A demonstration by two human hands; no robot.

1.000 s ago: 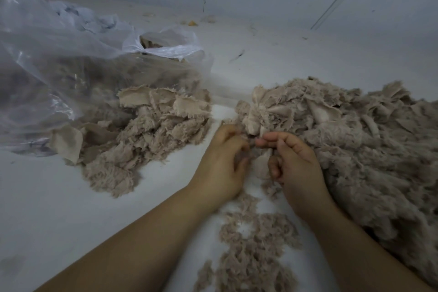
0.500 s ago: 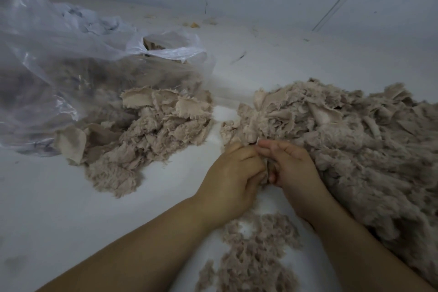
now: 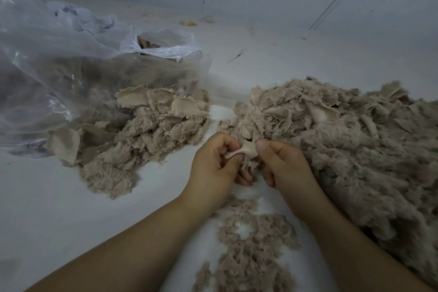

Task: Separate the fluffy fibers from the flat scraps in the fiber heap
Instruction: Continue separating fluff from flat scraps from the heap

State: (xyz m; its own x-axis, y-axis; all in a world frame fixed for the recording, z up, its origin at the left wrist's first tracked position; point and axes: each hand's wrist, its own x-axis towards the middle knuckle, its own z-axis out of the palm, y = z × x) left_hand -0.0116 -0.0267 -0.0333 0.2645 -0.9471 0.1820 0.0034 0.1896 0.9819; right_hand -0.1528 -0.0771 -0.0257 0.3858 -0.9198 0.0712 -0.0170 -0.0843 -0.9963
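Note:
A big beige fiber heap [image 3: 350, 144] fills the right side, mixing fluffy tufts with flat scraps. At its near left edge, my left hand [image 3: 213, 168] and my right hand [image 3: 284, 166] both pinch one small flat scrap [image 3: 244, 150], stretched between them. A smaller pile of scraps and fluff [image 3: 142, 135] lies to the left. Loose fluffy fibers [image 3: 251, 249] are strewn on the white surface between my forearms.
A clear plastic bag [image 3: 71, 61] with more fiber inside lies at the left, its mouth facing the smaller pile. A white wall rises at the back, with a few crumbs along its foot. Bare white surface [image 3: 47, 208] lies at the lower left.
My hands have drawn slightly apart, and a flat scrap now shows stretched between their fingertips. The piles and the bag have stayed put.

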